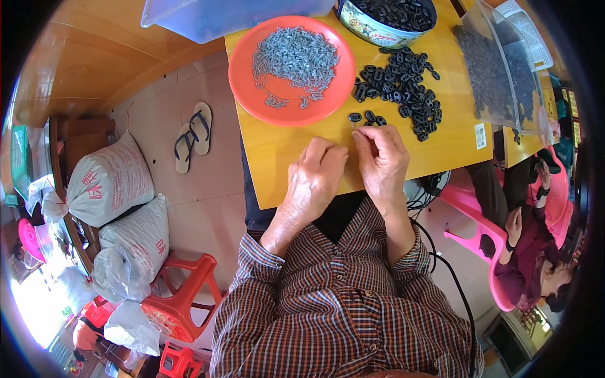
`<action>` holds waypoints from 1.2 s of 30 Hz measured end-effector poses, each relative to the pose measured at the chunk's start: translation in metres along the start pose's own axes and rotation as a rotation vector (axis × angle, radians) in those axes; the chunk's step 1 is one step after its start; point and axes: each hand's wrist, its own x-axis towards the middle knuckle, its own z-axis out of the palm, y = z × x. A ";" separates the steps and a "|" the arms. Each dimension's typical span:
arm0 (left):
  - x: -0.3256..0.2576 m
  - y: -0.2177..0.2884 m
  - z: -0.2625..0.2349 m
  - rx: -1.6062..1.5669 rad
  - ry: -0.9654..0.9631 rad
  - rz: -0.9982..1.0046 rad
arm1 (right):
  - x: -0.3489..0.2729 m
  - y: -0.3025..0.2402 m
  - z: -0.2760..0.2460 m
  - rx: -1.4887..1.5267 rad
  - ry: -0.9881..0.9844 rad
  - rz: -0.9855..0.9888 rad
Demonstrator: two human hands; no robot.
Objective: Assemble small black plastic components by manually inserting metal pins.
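My left hand [317, 175] is closed, with its fingers curled over the table's near edge; whatever lies in them is hidden. Beside it, my right hand [384, 162] pinches thumb and forefinger together, and anything between them is too small to make out. Just beyond the right fingertips sit a few black oval pieces with holes [355, 117], apart from the larger heap of black oval pieces [403, 82]. To the far left of my hands, a round orange plate [252, 104] carries a pile of small grey pins or springs [296, 57].
A round tin [378, 31] full of black pieces and a blue-tinted plastic bin [189, 19] stand at the back of the yellow table [277, 170]. A clear box [498, 75] is at right. A person [529, 264] sits at right; sacks [110, 179] and a red stool [183, 296] are left.
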 end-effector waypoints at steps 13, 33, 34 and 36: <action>-0.001 0.001 0.001 0.024 -0.009 0.002 | 0.006 -0.003 0.009 -0.257 -0.002 -0.094; 0.011 0.004 -0.006 -0.226 -0.011 -0.119 | -0.016 -0.006 -0.013 0.239 -0.169 0.105; 0.011 0.005 -0.006 -0.230 -0.017 -0.115 | -0.016 -0.006 -0.013 0.279 -0.169 0.124; 0.012 0.006 -0.003 -0.242 -0.011 -0.103 | -0.015 -0.004 -0.015 0.317 -0.173 0.155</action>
